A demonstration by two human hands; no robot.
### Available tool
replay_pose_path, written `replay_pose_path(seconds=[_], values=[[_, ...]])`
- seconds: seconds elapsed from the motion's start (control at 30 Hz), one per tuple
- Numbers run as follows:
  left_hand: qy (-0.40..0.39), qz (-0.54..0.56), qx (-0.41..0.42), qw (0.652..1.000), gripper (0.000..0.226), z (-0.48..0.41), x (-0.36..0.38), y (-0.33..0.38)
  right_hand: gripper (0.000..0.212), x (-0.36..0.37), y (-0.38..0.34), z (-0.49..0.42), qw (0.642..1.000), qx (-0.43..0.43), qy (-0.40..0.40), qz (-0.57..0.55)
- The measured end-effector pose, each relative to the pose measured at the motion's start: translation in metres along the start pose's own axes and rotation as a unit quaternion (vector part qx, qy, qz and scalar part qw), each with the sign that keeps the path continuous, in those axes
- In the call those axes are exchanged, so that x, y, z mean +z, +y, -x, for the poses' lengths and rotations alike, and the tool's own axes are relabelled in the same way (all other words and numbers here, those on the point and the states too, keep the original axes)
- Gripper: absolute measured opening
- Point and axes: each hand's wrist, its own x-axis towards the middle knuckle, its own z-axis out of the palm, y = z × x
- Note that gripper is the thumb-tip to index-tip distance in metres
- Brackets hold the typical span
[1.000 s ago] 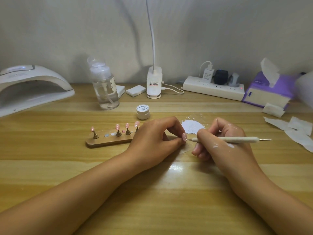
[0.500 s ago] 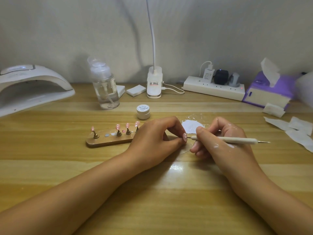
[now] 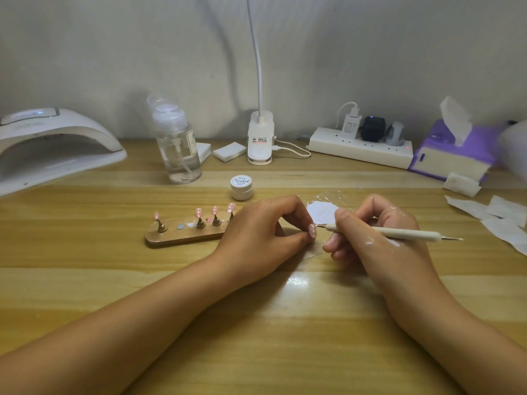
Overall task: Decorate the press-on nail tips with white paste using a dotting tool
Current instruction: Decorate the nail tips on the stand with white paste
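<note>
- on the bench (image 3: 285,337), the left hand (image 3: 256,232) is pinching a pink nail tip (image 3: 312,231) in its fingers.
- at its 3 o'clock, the right hand (image 3: 379,235) is gripping the dotting tool (image 3: 405,233) with curled fingers, point against the nail tip.
- white paste (image 3: 322,212) is lying at the nail tip's 12 o'clock.

— Wooden stand (image 3: 182,234)?
— Long, flat, four pink nail tips (image 3: 198,212) upright on its small pegs.
— Fifth nail tip (image 3: 312,231)?
— Off the stand, just right of its end, pinched upright, pink with white dots.
— Dotting tool (image 3: 382,231)?
— Pale, slim, nearly level, right of the stand, one metal point right at the fifth nail tip.
— White paste (image 3: 323,211)?
— Smeared patch behind and right of the stand; lidded jar (image 3: 241,187) behind the stand's right end.
</note>
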Motion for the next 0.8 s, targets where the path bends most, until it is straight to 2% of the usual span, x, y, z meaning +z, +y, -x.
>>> replay_pose_path(seconds=[0.17, 0.57, 0.8], values=[[0.0, -0.002, 0.007, 1.0, 0.023, -0.0005, 0.0002, 0.0, 0.023, -0.0001, -0.0005, 0.0005, 1.0, 0.002, -0.008, -0.001], [-0.002, 0.002, 0.009, 1.0, 0.017, -0.0003, 0.0005, -0.0011, 0.024, -0.0004, 0.0019, 0.0, 1.0, 0.001, -0.021, 0.017], [-0.001, -0.003, 0.012, 1.0, 0.02, -0.0006, 0.0007, -0.001, 0.025, -0.0007, 0.0012, 0.0003, 1.0, 0.001, -0.006, 0.008]])
